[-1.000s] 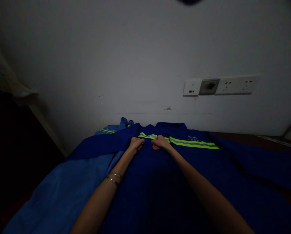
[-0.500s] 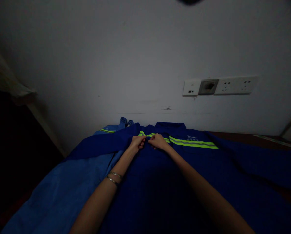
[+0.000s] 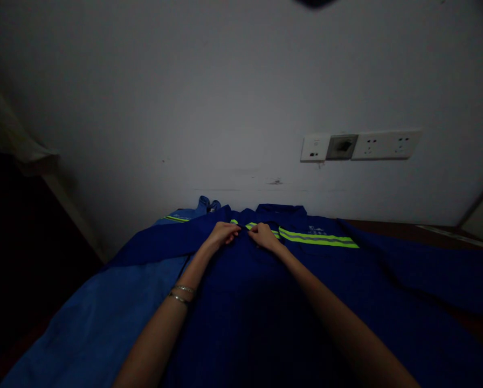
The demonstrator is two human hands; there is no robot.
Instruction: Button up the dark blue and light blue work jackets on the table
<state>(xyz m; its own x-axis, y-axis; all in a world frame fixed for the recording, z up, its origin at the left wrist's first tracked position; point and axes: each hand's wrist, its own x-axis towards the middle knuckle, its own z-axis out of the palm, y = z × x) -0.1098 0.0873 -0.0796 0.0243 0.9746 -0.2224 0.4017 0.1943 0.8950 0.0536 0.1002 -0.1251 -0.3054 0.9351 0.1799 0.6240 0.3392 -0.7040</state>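
A dark blue work jacket (image 3: 330,280) with yellow-green and grey reflective bands lies spread out in front of me, its collar towards the wall. At the chest band, my left hand (image 3: 223,234) pinches the jacket's cloth with closed fingers. Just to its right, my right hand (image 3: 264,236) is also closed on the cloth, with a small gap between the two. What exactly lies between the fingertips is too small and dark to make out. Two bracelets (image 3: 181,293) circle my left wrist.
A lighter blue garment (image 3: 91,312) with a similar band lies on the left, partly under the jacket's sleeve. White sockets (image 3: 387,145) and a grey switch sit on the wall (image 3: 185,108) behind. A dark red-brown surface (image 3: 381,229) shows at the right.
My left hand has moved slightly left, and the gap between my hands has widened a little. The cloth between them has shifted, covering part of the reflective band.
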